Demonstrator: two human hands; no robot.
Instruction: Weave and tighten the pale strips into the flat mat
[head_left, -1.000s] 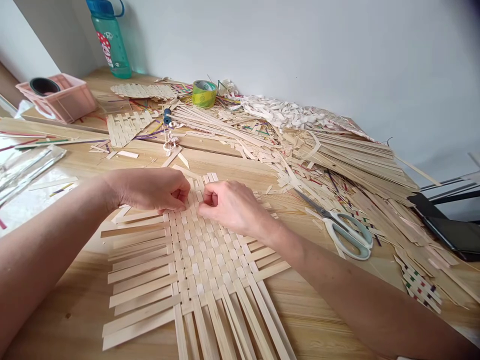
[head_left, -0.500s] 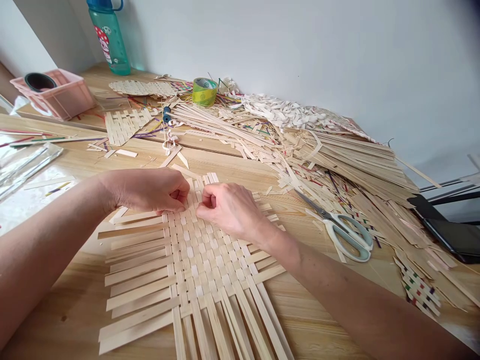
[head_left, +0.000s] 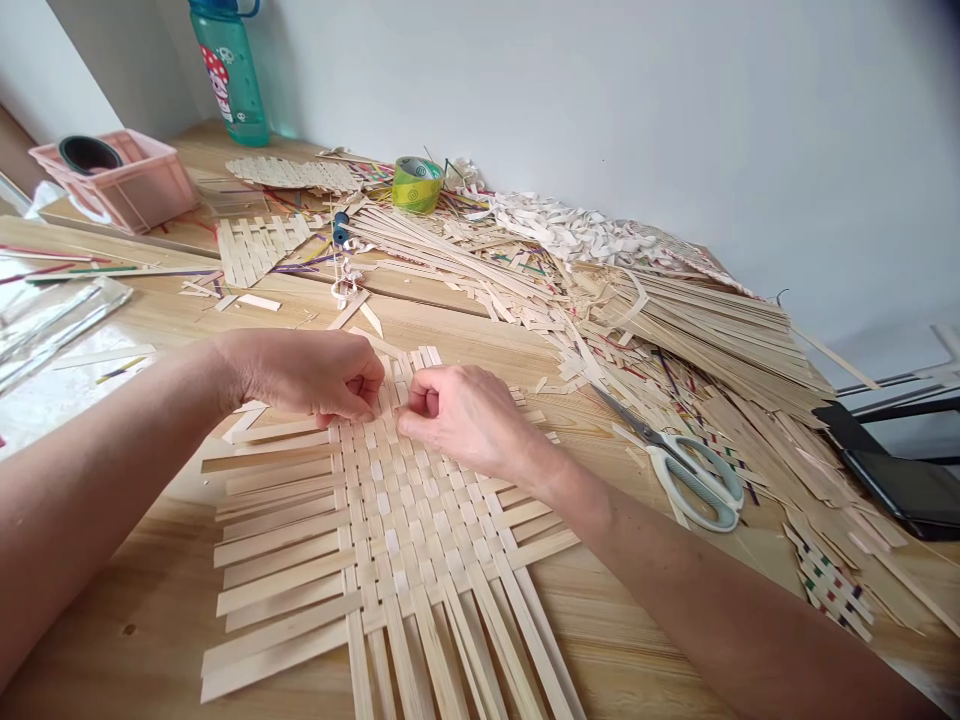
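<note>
A mat of pale flat strips (head_left: 409,510) lies woven on the wooden table, its loose strip ends spread to the left, right and front. Over the mat's far left part, my left hand (head_left: 326,378) is closed, thumb against curled fingers, on a strip at the weave. Just right of it my right hand (head_left: 465,415) pinches at the same far part of the mat. A small gap separates the two hands. The fingertips hide the exact strips they touch.
White-handled scissors (head_left: 694,478) lie right of the mat. Behind are loose strips (head_left: 465,260), a tape roll (head_left: 417,184), a pink basket (head_left: 150,190) and a teal bottle (head_left: 234,85). A black phone (head_left: 896,480) is at the far right.
The view has shifted slightly, so most things sit a little farther right. Both hands keep nearly the same closed pose at the mat's far part.
</note>
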